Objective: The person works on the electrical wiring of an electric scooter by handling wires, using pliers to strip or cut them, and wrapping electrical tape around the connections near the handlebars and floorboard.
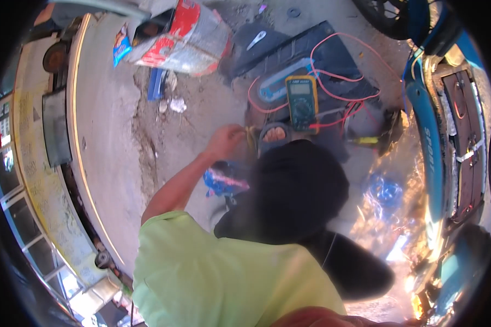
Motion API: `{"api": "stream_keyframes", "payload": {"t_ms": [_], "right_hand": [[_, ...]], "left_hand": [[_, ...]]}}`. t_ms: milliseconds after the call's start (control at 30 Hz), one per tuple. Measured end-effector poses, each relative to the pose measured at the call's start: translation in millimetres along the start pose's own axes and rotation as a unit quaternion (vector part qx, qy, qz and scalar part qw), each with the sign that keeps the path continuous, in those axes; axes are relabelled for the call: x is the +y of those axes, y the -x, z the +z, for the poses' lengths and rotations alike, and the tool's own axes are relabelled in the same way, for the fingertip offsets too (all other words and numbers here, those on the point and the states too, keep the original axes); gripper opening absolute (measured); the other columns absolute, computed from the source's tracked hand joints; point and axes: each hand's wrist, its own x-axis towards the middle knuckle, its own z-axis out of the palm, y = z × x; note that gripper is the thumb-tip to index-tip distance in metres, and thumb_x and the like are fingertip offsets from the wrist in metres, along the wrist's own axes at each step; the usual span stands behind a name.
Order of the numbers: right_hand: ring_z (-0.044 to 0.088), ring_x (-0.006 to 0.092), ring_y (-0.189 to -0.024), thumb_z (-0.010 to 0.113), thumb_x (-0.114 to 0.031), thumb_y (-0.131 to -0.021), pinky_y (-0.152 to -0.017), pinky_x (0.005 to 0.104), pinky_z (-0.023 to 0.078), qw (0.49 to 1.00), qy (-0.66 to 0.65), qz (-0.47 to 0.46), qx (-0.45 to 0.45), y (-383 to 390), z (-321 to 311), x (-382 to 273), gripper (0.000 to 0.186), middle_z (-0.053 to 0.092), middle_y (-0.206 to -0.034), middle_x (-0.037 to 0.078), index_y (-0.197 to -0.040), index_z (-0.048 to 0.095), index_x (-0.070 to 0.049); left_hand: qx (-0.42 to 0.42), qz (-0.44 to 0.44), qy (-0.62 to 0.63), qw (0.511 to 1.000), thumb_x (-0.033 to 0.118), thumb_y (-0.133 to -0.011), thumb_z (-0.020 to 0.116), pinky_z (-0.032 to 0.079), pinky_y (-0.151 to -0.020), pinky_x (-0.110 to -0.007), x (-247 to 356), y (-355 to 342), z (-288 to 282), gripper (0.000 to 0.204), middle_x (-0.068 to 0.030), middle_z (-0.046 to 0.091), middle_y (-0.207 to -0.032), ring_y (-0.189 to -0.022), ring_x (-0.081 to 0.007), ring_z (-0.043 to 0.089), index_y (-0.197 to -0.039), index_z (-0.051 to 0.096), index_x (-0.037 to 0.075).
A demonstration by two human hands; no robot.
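My left arm reaches forward, and my left hand [226, 143] hovers beside my sandalled foot [273, 133]. Its fingers are curled toward a thin yellowish item [251, 137]; whether they grip it is hard to make out. Just ahead of the foot lies a multimeter [302, 101] with a yellow rim and a dark green face. Red test leads [360, 76] loop around it. Beside the meter is a long blue and grey piece [286, 79]. Below my left forearm lies a blue and pink wrapper or bag [225, 182]. My right hand is out of the picture.
A red and grey container [185, 41] with a blue packet [122, 46] stands ahead. Black panels [327, 46] lie beyond the meter. A yellow-handled tool [364, 140] rests rightward, near a blue two-wheeler [426, 136] and its brown compartment [465, 147]. A yellowish vehicle [54, 196] stands left.
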Motion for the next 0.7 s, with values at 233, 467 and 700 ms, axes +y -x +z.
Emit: {"api": "stream_keyframes", "payload": {"t_ms": [233,467,700], "right_hand": [[0.064,0.0366,-0.115,0.037,-0.011,-0.105,-0.094,0.0432,0.053,0.873,-0.332,-0.295,0.2,-3.4,38.9,48.3,0.038,0.065,-0.126,0.024,-0.131,0.056,0.009],[0.06,0.0298,-0.117,0.043,-0.006,-0.098,-0.1,0.0411,0.049,0.982,-0.162,0.03,-0.088,44.0,-0.4,100.4,0.041,0.061,-0.129,0.019,-0.136,0.052,0.004],[0.06,0.0263,-0.12,0.052,-0.003,-0.094,-0.104,0.0389,0.047,0.993,-0.068,0.053,-0.083,23.5,32.6,90.7,0.046,0.061,-0.131,0.016,-0.139,0.053,0.0]], "left_hand": [[0.139,-0.2,0.091,0.966,0.02,-0.096,0.062,0.055,-0.073,-0.03,0.3,81.2,20.4,0.023,-0.0084,0.071,-0.085,-0.077,-0.0147,0.068,-0.108,0.07,0.001],[0.198,-0.213,0.137,0.947,0.028,-0.092,0.061,0.055,-0.081,-0.043,-4.1,86.2,84.8,0.03,-0.0207,0.072,-0.092,-0.091,-0.0353,0.071,-0.105,0.072,0.004],[0.069,-0.044,-0.224,0.971,0.027,-0.095,0.056,0.05,-0.078,-0.051,-72.9,-11.6,147.0,0.029,-0.0221,0.07,-0.101,-0.094,-0.0402,0.066,-0.104,0.07,0.004]]}}
